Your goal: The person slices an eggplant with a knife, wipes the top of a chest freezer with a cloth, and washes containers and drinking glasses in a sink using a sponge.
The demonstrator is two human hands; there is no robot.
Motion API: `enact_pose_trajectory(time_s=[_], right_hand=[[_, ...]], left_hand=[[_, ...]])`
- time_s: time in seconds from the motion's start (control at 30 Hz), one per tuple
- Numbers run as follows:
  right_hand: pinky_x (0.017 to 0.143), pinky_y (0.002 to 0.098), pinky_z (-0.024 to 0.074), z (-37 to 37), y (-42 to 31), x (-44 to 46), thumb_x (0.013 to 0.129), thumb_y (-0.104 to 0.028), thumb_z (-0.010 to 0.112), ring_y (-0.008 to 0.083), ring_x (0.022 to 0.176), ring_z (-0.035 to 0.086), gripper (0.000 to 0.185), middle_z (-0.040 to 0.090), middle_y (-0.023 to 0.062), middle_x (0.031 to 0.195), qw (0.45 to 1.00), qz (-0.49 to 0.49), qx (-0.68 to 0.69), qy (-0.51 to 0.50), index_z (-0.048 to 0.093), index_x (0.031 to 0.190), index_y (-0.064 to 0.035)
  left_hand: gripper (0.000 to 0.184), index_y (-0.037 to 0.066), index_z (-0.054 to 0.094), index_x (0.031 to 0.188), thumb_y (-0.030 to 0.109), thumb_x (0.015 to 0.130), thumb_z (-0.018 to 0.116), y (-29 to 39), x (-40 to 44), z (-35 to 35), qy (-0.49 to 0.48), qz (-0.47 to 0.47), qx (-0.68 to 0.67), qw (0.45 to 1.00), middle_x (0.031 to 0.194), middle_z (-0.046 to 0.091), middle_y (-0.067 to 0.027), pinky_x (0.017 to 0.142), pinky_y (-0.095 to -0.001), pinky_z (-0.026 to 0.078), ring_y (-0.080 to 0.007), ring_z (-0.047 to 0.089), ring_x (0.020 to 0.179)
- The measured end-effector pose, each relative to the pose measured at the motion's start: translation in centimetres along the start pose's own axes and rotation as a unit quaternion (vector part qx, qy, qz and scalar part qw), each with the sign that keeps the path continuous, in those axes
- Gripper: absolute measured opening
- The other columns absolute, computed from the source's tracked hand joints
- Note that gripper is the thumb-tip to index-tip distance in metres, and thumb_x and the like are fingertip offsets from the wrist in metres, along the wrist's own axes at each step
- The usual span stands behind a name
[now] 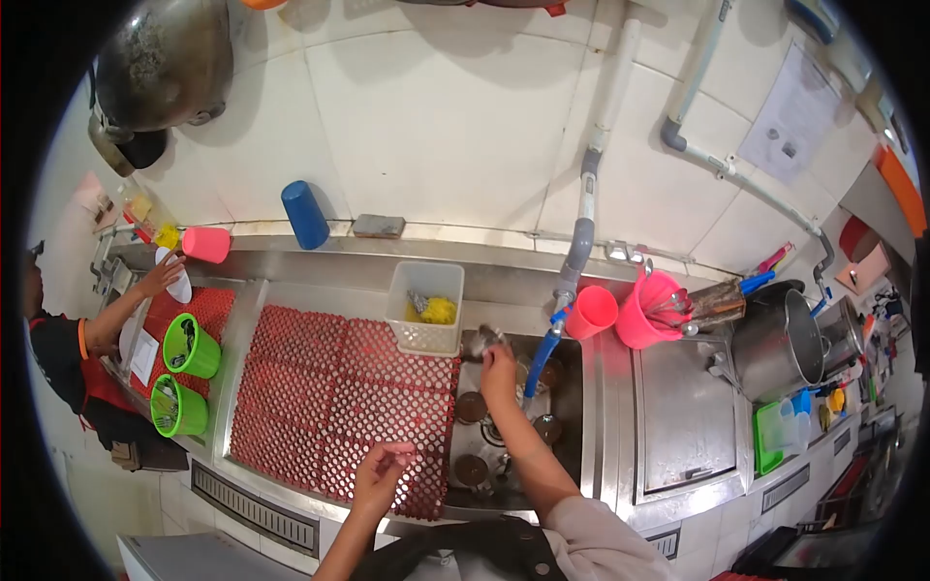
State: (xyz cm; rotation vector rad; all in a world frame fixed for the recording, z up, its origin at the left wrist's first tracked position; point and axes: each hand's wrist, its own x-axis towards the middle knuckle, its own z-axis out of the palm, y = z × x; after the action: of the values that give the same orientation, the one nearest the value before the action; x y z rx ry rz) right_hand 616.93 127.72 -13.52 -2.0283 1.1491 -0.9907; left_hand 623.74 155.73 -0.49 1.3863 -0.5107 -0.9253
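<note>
My right hand reaches over the sink, its fingers closed on a clear glass cup at the sink's back left corner. Below it, several glass cups with brownish insides stand in the sink. My left hand is held above the red perforated mat, fingers loosely curled and thumb apart, with nothing visible in it. Behind the mat's right edge sits a translucent plastic basket holding a yellow scrubber and a steel-wool pad.
A blue-ended tap hangs over the sink. Pink tumbler and pink utensil container stand at right, near a large pot. Green baskets and another person holding a white oval item are at left.
</note>
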Motion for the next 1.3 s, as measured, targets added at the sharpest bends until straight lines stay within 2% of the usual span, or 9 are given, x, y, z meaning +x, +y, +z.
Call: enact_pose_trajectory(time_s=[0.2, 0.33, 0.43, 0.53, 0.63, 0.8, 1.0, 1.07, 1.3], right_hand=[[0.102, 0.0393, 0.0383, 4.2, 2.9, 4.8, 0.081, 0.0, 0.054, 0.0415, 0.119, 0.044, 0.047, 0.04, 0.0247, 0.134, 0.999, -0.004, -0.043, 0.01, 0.044, 0.126, -0.0004], [0.094, 0.0387, 0.0433, -1.8, -1.7, -1.4, 0.076, 0.003, 0.058, 0.0361, 0.109, 0.054, 0.035, 0.055, 0.021, 0.119, 0.987, -0.108, 0.083, -0.091, 0.055, 0.11, 0.002], [0.082, 0.0322, 0.0466, -9.0, -2.4, -3.7, 0.075, 0.004, 0.057, 0.0303, 0.094, 0.06, 0.027, 0.061, 0.0172, 0.097, 0.985, -0.073, 0.154, 0.028, 0.058, 0.102, 0.0022], [0.077, 0.0325, 0.0465, -16.4, -0.3, 1.1, 0.076, 0.002, 0.057, 0.0301, 0.091, 0.058, 0.019, 0.058, 0.0177, 0.089, 0.983, 0.054, -0.021, 0.172, 0.056, 0.095, 0.0019], [0.067, 0.0408, 0.0468, -17.3, 6.9, 7.6, 0.073, 0.001, 0.062, 0.0327, 0.081, 0.057, 0.018, 0.055, 0.0157, 0.085, 0.951, -0.146, -0.167, 0.217, 0.055, 0.089, -0.0003], [0.067, 0.0446, 0.0469, -16.6, 12.1, 6.8, 0.071, -0.001, 0.065, 0.0368, 0.081, 0.056, 0.021, 0.055, 0.0154, 0.089, 0.964, -0.118, -0.227, 0.067, 0.056, 0.09, -0.0028], [0.062, 0.0403, 0.0465, -18.8, 8.6, 4.3, 0.072, -0.005, 0.068, 0.0324, 0.072, 0.056, 0.02, 0.054, 0.0137, 0.083, 0.96, -0.202, -0.155, 0.119, 0.056, 0.088, -0.0016], [0.061, 0.0375, 0.0458, -20.5, 7.1, 5.1, 0.071, -0.008, 0.071, 0.0284, 0.069, 0.055, 0.023, 0.054, 0.0121, 0.082, 0.987, -0.101, -0.049, 0.118, 0.057, 0.089, -0.0011], [0.05, 0.0253, 0.0404, -30.9, -10.6, 2.8, 0.068, -0.009, 0.074, 0.0112, 0.057, 0.051, 0.02, 0.053, 0.0057, 0.067, 0.988, -0.068, -0.047, -0.131, 0.057, 0.076, -0.0009]], left_hand=[[0.018, -0.001, 0.057, 0.104, -0.002, 0.086, 0.054, -0.9, 0.1, -3.5, 0.079, 0.002, 0.022, 0.997, 0.106, 0.062, -0.0102, 0.082, -0.0289, 0.049, -0.0167, 0.06, 0.095], [0.017, -0.001, 0.056, 0.104, -0.002, 0.087, 0.053, -2.3, 1.5, -5.0, 0.113, -0.008, -0.015, 0.993, 0.102, 0.062, -0.0094, 0.082, -0.0298, 0.049, -0.0178, 0.061, 0.091], [0.017, -0.001, 0.056, 0.104, -0.002, 0.087, 0.054, -1.7, 2.9, -4.6, 0.108, 0.015, 0.026, 0.994, 0.1, 0.061, -0.0075, 0.08, -0.026, 0.048, -0.0141, 0.06, 0.089], [0.018, -0.001, 0.056, 0.105, -0.003, 0.087, 0.054, -1.1, 4.5, -4.0, 0.091, 0.017, 0.014, 0.996, 0.101, 0.061, -0.0072, 0.081, -0.0258, 0.048, -0.0141, 0.06, 0.09], [0.018, -0.001, 0.056, 0.105, -0.001, 0.087, 0.054, -0.1, 5.0, -2.1, 0.062, 0.041, 0.033, 0.997, 0.102, 0.061, -0.007, 0.08, -0.0251, 0.047, -0.0142, 0.059, 0.089], [0.016, -0.002, 0.057, 0.103, 0.0, 0.087, 0.056, -0.8, 4.0, -1.1, 0.025, 0.045, 0.043, 0.998, 0.101, 0.061, -0.0081, 0.08, -0.0247, 0.046, -0.014, 0.059, 0.09], [0.017, -0.002, 0.057, 0.103, -0.003, 0.086, 0.055, -1.0, 2.6, -1.1, 0.042, 0.002, 0.05, 0.998, 0.099, 0.062, -0.0082, 0.081, -0.0254, 0.048, -0.0139, 0.059, 0.089], [0.019, -0.002, 0.057, 0.103, -0.004, 0.085, 0.053, -1.5, 2.7, -1.2, 0.04, 0.009, 0.048, 0.998, 0.099, 0.062, -0.0086, 0.082, -0.0259, 0.048, -0.0146, 0.06, 0.089], [0.018, -0.001, 0.057, 0.106, -0.003, 0.089, 0.051, -0.6, 1.2, -2.2, 0.0, 0.05, 0.049, 0.998, 0.106, 0.062, -0.0073, 0.086, -0.028, 0.047, -0.0138, 0.059, 0.096]])
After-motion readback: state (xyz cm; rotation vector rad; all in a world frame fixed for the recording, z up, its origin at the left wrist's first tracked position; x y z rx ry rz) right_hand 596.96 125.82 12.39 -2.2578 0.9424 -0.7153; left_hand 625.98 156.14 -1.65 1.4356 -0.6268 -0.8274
